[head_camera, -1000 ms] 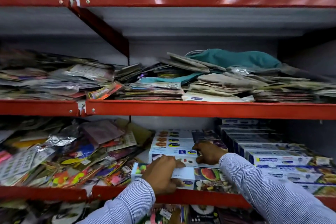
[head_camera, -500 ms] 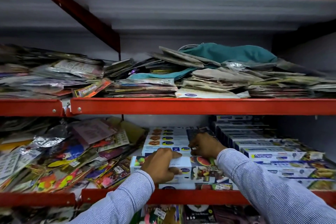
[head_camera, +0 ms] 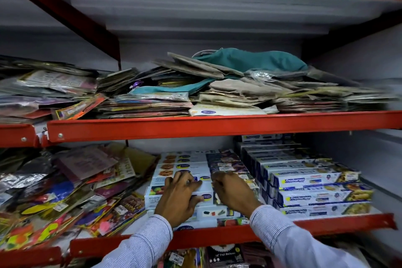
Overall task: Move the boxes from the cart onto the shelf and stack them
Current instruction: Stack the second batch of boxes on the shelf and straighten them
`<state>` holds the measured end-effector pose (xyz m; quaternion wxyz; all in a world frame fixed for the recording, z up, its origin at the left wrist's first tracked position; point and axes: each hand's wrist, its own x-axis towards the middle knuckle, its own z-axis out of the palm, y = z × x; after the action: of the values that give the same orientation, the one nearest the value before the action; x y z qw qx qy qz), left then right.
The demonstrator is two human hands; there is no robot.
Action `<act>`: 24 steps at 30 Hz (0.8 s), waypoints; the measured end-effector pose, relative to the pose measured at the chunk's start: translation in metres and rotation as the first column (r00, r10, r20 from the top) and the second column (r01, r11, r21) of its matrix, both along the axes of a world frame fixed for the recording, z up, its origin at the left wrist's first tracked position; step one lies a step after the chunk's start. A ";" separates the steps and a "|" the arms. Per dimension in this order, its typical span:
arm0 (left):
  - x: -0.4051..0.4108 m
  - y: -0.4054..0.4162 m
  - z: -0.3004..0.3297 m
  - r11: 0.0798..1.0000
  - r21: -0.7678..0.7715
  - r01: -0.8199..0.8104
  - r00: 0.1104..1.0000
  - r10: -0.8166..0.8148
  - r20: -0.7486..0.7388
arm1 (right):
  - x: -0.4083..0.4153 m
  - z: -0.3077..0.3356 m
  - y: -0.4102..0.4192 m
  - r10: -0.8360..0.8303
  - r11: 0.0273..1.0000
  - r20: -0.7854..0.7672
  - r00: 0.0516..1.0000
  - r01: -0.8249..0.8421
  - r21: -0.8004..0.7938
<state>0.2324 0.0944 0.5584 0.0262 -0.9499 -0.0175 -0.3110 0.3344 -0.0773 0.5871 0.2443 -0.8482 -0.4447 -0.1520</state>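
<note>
Long white boxes with food pictures [head_camera: 185, 164] are stacked in the middle of the lower red shelf [head_camera: 217, 237]. My left hand [head_camera: 178, 199] lies flat on the front top box [head_camera: 152, 196], fingers spread over its upper edge. My right hand [head_camera: 233, 193] presses on the right part of the same stack, fingers curled over the boxes. To the right stands a stepped stack of blue-and-white foil boxes [head_camera: 313, 183]. The cart is out of sight.
Loose colourful packets [head_camera: 65, 193] are heaped on the left of the lower shelf. The upper red shelf [head_camera: 217, 125] carries piles of flat packets and a teal cloth bag [head_camera: 250, 60]. More goods sit below the lower shelf [head_camera: 224, 254].
The camera has come closer and tilted up. Both hands have shifted further back over the box stack, the left hand now spread flat on the top box.
</note>
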 end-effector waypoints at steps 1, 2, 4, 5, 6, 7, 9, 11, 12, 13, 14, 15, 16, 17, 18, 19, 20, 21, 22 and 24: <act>0.000 0.000 -0.001 1.000 -0.014 -0.001 1.000 0.001 0.019 | -0.005 -0.004 0.000 0.000 0.999 0.039 0.999 -0.001 0.041; 0.000 0.001 -0.003 1.000 -0.026 -0.004 1.000 0.005 0.028 | -0.010 -0.008 0.000 -0.004 0.997 0.082 0.997 -0.002 0.076; -0.001 0.001 -0.005 0.999 -0.033 -0.013 1.000 0.014 0.027 | -0.016 -0.012 0.000 -0.021 0.993 0.146 0.989 0.003 0.122; -0.001 0.001 -0.005 0.999 -0.031 -0.019 1.000 0.020 0.024 | -0.017 -0.014 0.000 -0.028 0.992 0.170 0.985 0.007 0.127; -0.002 0.001 -0.005 0.999 -0.029 -0.023 1.000 0.024 0.020 | -0.017 -0.015 0.000 -0.034 0.992 0.186 0.982 0.010 0.126; -0.002 0.000 -0.005 0.999 -0.027 -0.027 1.000 0.028 0.014 | -0.016 -0.017 0.001 -0.043 0.993 0.195 0.980 0.020 0.118; -0.003 -0.001 -0.004 0.999 -0.022 -0.037 0.999 0.037 0.013 | -0.014 -0.019 0.002 -0.062 0.994 0.213 0.975 0.041 0.100; -0.003 -0.002 -0.004 0.998 -0.020 -0.052 0.999 0.052 0.009 | -0.011 -0.023 0.002 -0.071 0.995 0.230 0.971 0.053 0.085; -0.003 -0.003 -0.004 0.998 -0.015 -0.054 0.998 0.054 0.007 | -0.009 -0.023 0.002 -0.077 0.995 0.233 0.969 0.060 0.081; -0.003 -0.003 -0.005 0.998 -0.013 -0.055 0.998 0.055 0.008 | -0.008 -0.024 0.002 -0.081 0.995 0.236 0.968 0.065 0.077; -0.003 -0.002 -0.005 0.999 -0.011 -0.051 0.999 0.051 0.010 | -0.008 -0.024 0.002 -0.081 0.995 0.240 0.967 0.065 0.073; -0.003 -0.001 -0.006 0.999 -0.007 -0.046 0.999 0.047 0.011 | -0.009 -0.024 0.002 -0.079 0.995 0.241 0.967 0.063 0.071; -0.003 -0.001 -0.006 0.999 -0.002 -0.044 0.999 0.044 0.010 | -0.009 -0.024 0.001 -0.076 0.996 0.242 0.967 0.061 0.069; -0.003 0.000 -0.006 0.999 0.006 -0.043 0.999 0.043 0.007 | -0.008 -0.024 0.001 -0.073 0.996 0.243 0.967 0.059 0.068; -0.003 0.000 -0.007 0.999 0.015 -0.043 0.999 0.043 0.007 | -0.008 -0.024 0.001 -0.072 0.996 0.242 0.968 0.058 0.065; -0.003 0.001 -0.008 0.999 0.025 -0.042 0.999 0.042 0.004 | -0.007 -0.025 0.001 -0.071 0.996 0.235 0.969 0.058 0.062; -0.003 0.001 -0.008 0.998 0.040 -0.044 0.999 0.045 -0.005 | -0.007 -0.026 0.001 -0.069 0.997 0.227 0.971 0.057 0.059; -0.004 0.001 -0.009 0.997 0.064 -0.054 0.998 0.055 -0.009 | -0.006 -0.029 0.001 -0.067 0.997 0.223 0.972 0.056 0.054; -0.007 0.002 -0.010 0.994 0.088 -0.068 0.998 0.069 0.001 | -0.006 -0.032 -0.001 -0.067 0.997 0.226 0.972 0.058 0.048; -0.015 0.002 -0.016 0.992 0.091 -0.091 0.995 0.087 0.050 | -0.007 -0.037 -0.007 -0.086 0.996 0.260 0.962 0.074 0.055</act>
<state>0.2170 0.0965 0.5427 0.0837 -0.9386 -0.0459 -0.3316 0.3279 -0.0840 0.5498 0.1963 -0.8322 -0.4350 -0.2824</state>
